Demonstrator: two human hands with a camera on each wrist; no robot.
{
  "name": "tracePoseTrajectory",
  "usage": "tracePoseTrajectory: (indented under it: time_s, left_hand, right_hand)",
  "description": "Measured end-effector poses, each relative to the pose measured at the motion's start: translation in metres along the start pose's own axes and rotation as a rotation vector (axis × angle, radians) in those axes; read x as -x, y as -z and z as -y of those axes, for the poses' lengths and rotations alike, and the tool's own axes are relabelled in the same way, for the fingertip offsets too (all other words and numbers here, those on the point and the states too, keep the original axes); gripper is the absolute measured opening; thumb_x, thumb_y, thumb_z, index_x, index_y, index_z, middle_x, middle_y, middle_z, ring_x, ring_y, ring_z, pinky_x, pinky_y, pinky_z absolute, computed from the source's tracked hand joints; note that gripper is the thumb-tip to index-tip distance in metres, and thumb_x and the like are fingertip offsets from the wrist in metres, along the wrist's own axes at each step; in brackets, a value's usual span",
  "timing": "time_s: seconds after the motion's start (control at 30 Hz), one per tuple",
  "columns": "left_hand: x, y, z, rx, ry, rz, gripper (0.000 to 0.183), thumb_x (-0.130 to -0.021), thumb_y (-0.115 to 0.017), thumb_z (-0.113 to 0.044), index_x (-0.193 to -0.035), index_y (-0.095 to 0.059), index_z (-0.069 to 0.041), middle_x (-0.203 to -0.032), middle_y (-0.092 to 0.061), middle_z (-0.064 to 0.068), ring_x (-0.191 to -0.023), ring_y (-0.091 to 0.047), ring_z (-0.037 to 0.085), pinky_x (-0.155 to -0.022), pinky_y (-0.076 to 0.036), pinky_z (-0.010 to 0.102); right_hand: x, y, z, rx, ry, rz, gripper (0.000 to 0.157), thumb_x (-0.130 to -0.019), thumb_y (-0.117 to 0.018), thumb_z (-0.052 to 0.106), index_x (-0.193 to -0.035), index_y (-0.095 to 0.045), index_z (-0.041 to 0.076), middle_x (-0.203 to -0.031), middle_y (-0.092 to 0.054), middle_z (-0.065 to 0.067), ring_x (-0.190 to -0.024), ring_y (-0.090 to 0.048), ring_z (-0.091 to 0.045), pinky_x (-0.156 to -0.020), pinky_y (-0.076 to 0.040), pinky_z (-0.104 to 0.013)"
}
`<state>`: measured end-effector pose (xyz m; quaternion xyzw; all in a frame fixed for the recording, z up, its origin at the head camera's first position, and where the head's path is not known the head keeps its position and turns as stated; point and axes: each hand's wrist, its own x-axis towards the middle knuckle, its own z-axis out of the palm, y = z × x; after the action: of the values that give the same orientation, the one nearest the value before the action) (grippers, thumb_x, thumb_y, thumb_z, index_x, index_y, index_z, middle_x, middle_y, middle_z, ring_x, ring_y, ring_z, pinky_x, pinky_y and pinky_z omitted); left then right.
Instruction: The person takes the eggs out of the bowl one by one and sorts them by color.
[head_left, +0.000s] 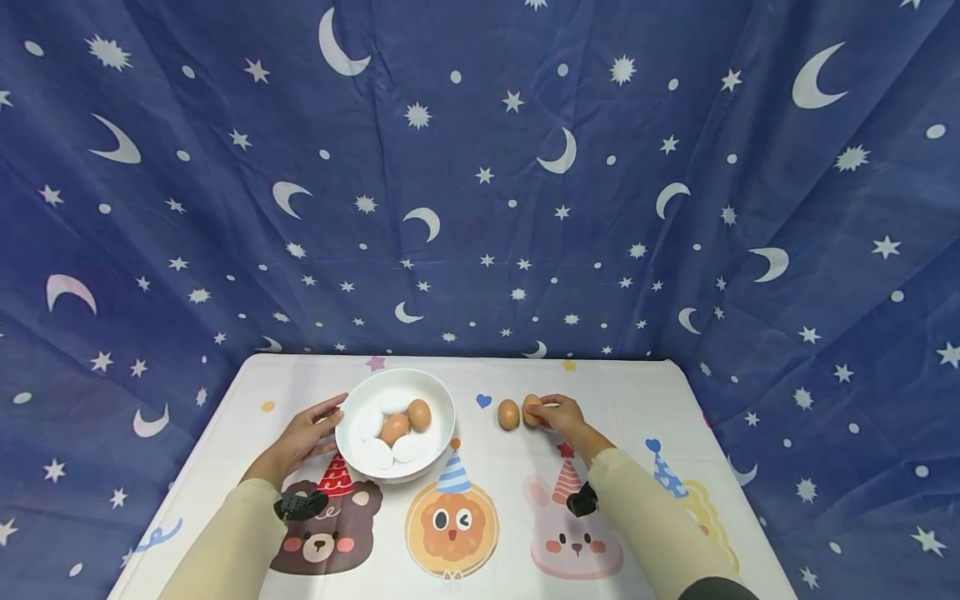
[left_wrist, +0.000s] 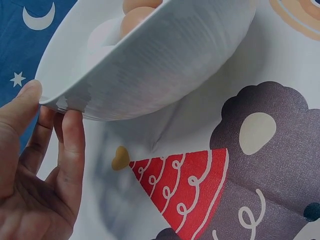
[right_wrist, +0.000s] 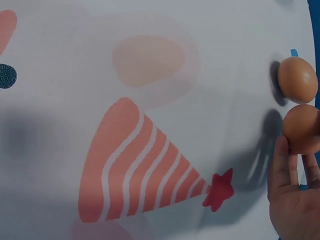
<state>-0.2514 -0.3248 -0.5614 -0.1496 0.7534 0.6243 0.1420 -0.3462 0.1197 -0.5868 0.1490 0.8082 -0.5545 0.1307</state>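
Observation:
A white bowl [head_left: 442, 379] stands left of centre on the table, with two brown eggs [head_left: 394, 429] and several white eggs [head_left: 375, 455] inside. My left hand [head_left: 303, 435] holds the bowl's left rim. In the left wrist view, the thumb lies at the rim and the fingers are against the outer wall below it. My right hand [head_left: 561, 415] grips a brown egg [right_wrist: 301, 129] between thumb and fingers, right of the bowl. Close beside it, on the bowl's side, lies another brown egg [head_left: 507, 414] on the tablecloth.
A white tablecloth [head_left: 468, 575] printed with a bear, a pancake face and a rabbit in party hats covers the table. Behind the table's far edge and along its sides hangs a dark blue curtain [head_left: 480, 250] with moons and stars.

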Motion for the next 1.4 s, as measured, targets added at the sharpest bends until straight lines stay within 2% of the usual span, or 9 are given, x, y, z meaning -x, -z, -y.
tracePoseTrajectory:
  time_s: [0.13, 0.3, 0.53, 0.73, 1.1, 1.23, 1.4]
  left_hand:
    - [0.000, 0.001, 0.001, -0.006, -0.001, -0.005, 0.059, -0.102, -0.054, -0.030, -0.155, -0.031, -0.016, -0.137, -0.038, 0.014, -0.103, -0.059, 0.011, -0.081, -0.060, 0.026]
    - [0.000, 0.000, 0.001, -0.009, -0.001, -0.012, 0.058, -0.103, -0.053, -0.029, -0.155, -0.032, -0.016, -0.137, -0.038, 0.014, -0.102, -0.060, 0.010, -0.080, -0.060, 0.025]
    - [0.001, 0.000, 0.001, -0.009, -0.004, -0.010, 0.057, -0.103, -0.052, -0.028, -0.155, -0.032, -0.015, -0.139, -0.037, 0.014, -0.102, -0.060, 0.011, -0.080, -0.060, 0.025]
    - [0.000, 0.000, 0.001, -0.014, -0.001, -0.016, 0.057, -0.102, -0.053, -0.029, -0.154, -0.033, -0.017, -0.135, -0.038, 0.011, -0.104, -0.059, 0.011, -0.078, -0.060, 0.023]
    - [-0.002, 0.000, 0.002, -0.003, -0.006, -0.013, 0.057, -0.103, -0.053, -0.027, -0.154, -0.032, -0.015, -0.138, -0.037, 0.014, -0.101, -0.060, 0.010, -0.081, -0.060, 0.026]
    - [-0.002, 0.000, 0.003, -0.004, -0.008, -0.014, 0.057, -0.103, -0.053, -0.027, -0.154, -0.032, -0.014, -0.139, -0.037, 0.014, -0.097, -0.061, 0.007, -0.080, -0.060, 0.025]
    - [-0.003, 0.000, 0.003, -0.005, -0.011, -0.012, 0.057, -0.103, -0.053, -0.027, -0.154, -0.033, -0.014, -0.141, -0.036, 0.016, -0.097, -0.061, 0.007, -0.079, -0.060, 0.025]
  right_hand:
    - [-0.003, -0.001, -0.004, 0.034, -0.014, -0.021, 0.043, -0.086, -0.076, 0.020, -0.119, -0.062, -0.002, -0.118, -0.061, -0.020, -0.087, -0.062, -0.016, -0.076, -0.060, -0.026]
    - [-0.003, -0.001, -0.008, 0.091, -0.007, -0.031, 0.045, -0.084, -0.078, 0.025, -0.118, -0.064, -0.002, -0.111, -0.065, -0.018, -0.079, -0.061, -0.014, -0.073, -0.059, -0.027]
    - [-0.002, -0.002, -0.013, 0.133, 0.038, -0.042, 0.044, -0.084, -0.078, 0.028, -0.114, -0.066, -0.001, -0.109, -0.066, -0.017, -0.078, -0.060, -0.015, -0.059, -0.046, -0.017]
    - [-0.001, -0.004, -0.012, 0.153, 0.037, -0.059, 0.044, -0.084, -0.078, 0.029, -0.115, -0.066, -0.001, -0.112, -0.066, -0.017, -0.080, -0.061, -0.016, -0.060, -0.046, -0.017]
    - [-0.001, -0.005, -0.011, 0.176, 0.018, -0.087, 0.045, -0.083, -0.079, 0.032, -0.113, -0.067, 0.001, -0.112, -0.066, -0.017, -0.087, -0.058, -0.020, -0.060, -0.044, -0.018]
    - [-0.002, -0.005, -0.012, 0.153, 0.014, -0.087, 0.045, -0.082, -0.080, 0.030, -0.113, -0.067, 0.000, -0.104, -0.068, -0.014, -0.077, -0.061, -0.015, -0.057, -0.046, -0.017]
    - [-0.004, -0.005, -0.013, 0.130, 0.036, -0.090, 0.043, -0.082, -0.080, 0.027, -0.113, -0.067, -0.001, -0.086, -0.070, -0.009, -0.067, -0.062, -0.012, -0.055, -0.048, -0.018]
